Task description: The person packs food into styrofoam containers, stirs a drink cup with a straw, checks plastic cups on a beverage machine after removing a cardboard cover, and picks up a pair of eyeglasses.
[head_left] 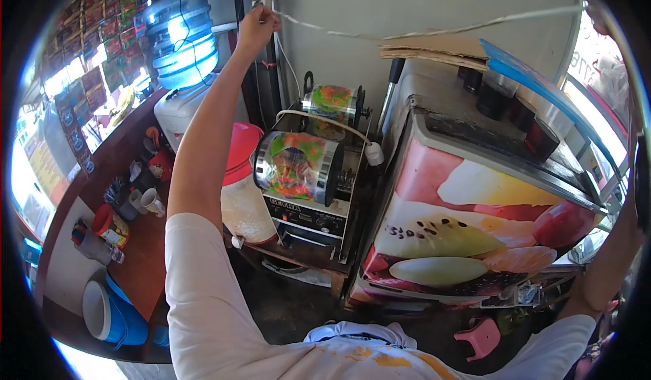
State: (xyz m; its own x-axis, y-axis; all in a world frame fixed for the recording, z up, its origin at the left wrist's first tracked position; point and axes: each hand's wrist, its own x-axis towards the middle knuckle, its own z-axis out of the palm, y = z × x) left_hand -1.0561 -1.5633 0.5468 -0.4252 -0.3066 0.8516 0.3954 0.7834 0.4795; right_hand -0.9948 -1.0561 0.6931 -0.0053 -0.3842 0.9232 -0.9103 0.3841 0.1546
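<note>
My left hand (259, 26), raised beside a power strip on the wall, pinches one end of a twisted white cord (447, 31). The cord stretches across the grey wall toward my right hand (594, 15), which is raised at the dark upper right edge of the view. That hand is partly cut off and dim, and its grip is hard to make out. Below the cord, a flat piece of cardboard (434, 53) and a blue panel lie on top of a fruit-printed freezer (461, 224).
A cup sealer (308, 210) with printed film rolls stands beside a red-lidded container (247, 203). A blue water bottle (180, 37) is at upper left. Cups and jars sit on the brown counter (139, 264). A pink stool (480, 339) stands on the floor.
</note>
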